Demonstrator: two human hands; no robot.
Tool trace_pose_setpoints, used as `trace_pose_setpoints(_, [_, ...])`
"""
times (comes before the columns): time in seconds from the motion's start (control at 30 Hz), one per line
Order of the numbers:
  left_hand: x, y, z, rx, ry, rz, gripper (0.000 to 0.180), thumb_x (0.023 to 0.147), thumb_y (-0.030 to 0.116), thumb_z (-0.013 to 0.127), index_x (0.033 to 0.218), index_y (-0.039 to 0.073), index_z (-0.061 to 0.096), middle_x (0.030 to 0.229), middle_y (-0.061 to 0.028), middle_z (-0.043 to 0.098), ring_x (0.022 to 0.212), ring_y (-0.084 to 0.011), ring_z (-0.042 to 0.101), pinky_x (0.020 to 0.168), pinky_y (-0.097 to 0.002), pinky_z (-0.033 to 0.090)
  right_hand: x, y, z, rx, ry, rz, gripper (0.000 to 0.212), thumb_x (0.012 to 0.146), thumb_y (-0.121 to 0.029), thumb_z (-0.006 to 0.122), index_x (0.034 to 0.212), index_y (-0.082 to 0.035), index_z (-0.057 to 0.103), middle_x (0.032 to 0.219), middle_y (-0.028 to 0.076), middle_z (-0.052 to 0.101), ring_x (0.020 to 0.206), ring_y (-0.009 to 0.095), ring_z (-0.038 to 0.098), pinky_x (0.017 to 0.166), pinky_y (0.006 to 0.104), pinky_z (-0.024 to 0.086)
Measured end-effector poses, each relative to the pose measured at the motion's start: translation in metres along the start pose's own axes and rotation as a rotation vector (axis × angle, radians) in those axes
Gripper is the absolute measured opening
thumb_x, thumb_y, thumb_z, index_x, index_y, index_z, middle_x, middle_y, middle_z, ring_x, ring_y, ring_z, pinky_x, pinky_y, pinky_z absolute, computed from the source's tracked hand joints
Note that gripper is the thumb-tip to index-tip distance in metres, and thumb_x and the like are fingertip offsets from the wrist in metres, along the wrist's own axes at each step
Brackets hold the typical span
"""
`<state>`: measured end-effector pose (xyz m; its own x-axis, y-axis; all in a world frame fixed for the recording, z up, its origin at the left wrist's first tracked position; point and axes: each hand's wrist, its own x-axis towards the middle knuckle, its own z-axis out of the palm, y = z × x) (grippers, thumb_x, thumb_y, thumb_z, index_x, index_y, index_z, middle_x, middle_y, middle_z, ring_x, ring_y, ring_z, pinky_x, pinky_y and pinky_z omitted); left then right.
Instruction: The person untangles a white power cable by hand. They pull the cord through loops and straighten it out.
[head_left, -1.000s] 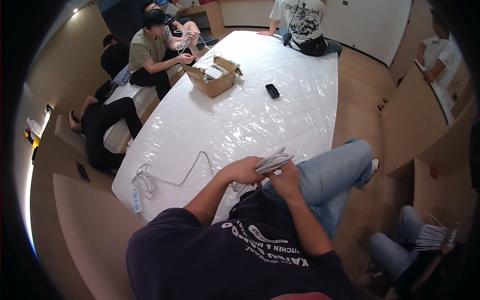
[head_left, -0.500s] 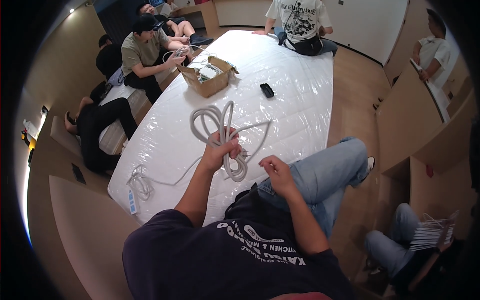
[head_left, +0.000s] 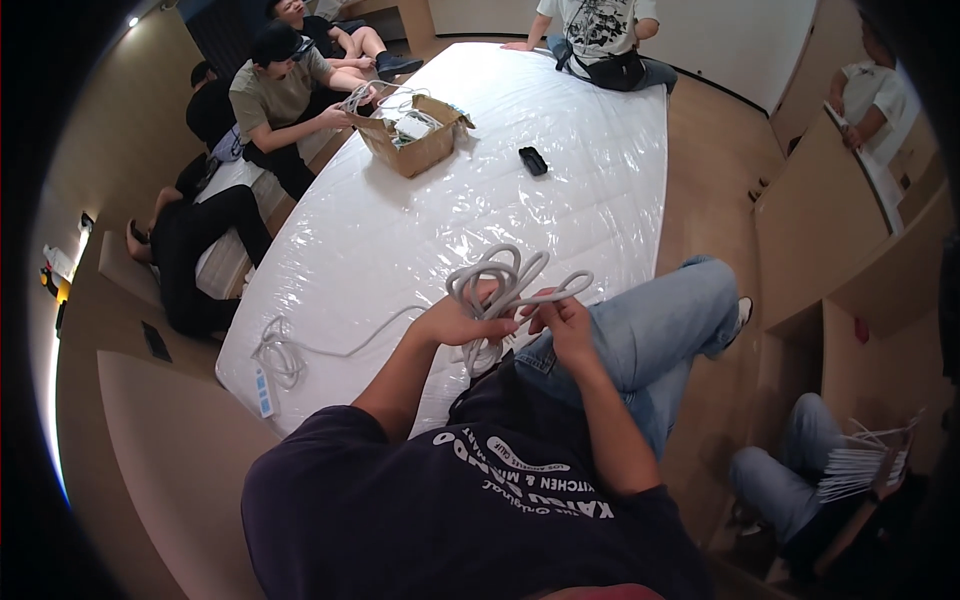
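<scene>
A bundle of looped grey cable (head_left: pixel 497 268) hangs in front of my body, just above the plastic-wrapped mattress. My left hand (head_left: pixel 452 320) is closed round the loops at their middle. On the right side, my right hand (head_left: pixel 566 326) pinches the cable near a loop that sticks out to the right. Both hands are close together, and the lower loops droop beneath them toward my lap. From behind my left hand a single length of cable runs left across the mattress to a loose coil (head_left: pixel 282 352). Beside that coil lies a white-and-blue power strip (head_left: pixel 264 392).
An opened cardboard box (head_left: pixel 408 155) with cables and white items stands on the mattress (head_left: pixel 400 235), with a small black object (head_left: pixel 533 161) to its right. A person by the box handles cable. Other people sit or stand around; one at lower right holds thin white strips (head_left: pixel 862 462).
My left hand has lowered the cable bundle toward my lap and turned it. My right hand has come up beside it and taken hold of the cable.
</scene>
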<state>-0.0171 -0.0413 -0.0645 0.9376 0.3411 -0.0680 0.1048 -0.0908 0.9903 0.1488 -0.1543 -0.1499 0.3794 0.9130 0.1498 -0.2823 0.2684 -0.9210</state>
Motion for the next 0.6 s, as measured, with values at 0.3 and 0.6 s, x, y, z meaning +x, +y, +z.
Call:
trace_pose_setpoints(0.3, [0.012,-0.004,0.005,-0.093,0.121,-0.086,0.015,0.087,0.013,0.067,0.087,0.004,0.055,0.072,-0.0051,0.062,0.064,-0.0142,0.062,0.059,-0.0282,0.049,0.000,-0.028,-0.002,-0.054,-0.018,0.060,0.028,0.101,-0.024,0.049,0.105,0.000,0.062,0.070,0.002,0.060,0.054,0.005,0.048,0.051,0.0195,0.038])
trace_pose_setpoints(0.6, [0.017,-0.031,0.042,0.100,0.133,0.020,0.044,0.081,0.011,0.072,0.120,0.001,0.055,0.101,-0.0073,0.063,0.096,-0.0139,0.060,0.083,-0.0299,0.049,0.002,-0.003,-0.004,-0.301,-0.007,-0.185,0.014,0.090,-0.004,0.057,0.102,0.000,0.063,0.091,0.006,0.060,0.080,0.015,0.060,0.071,0.0301,0.049])
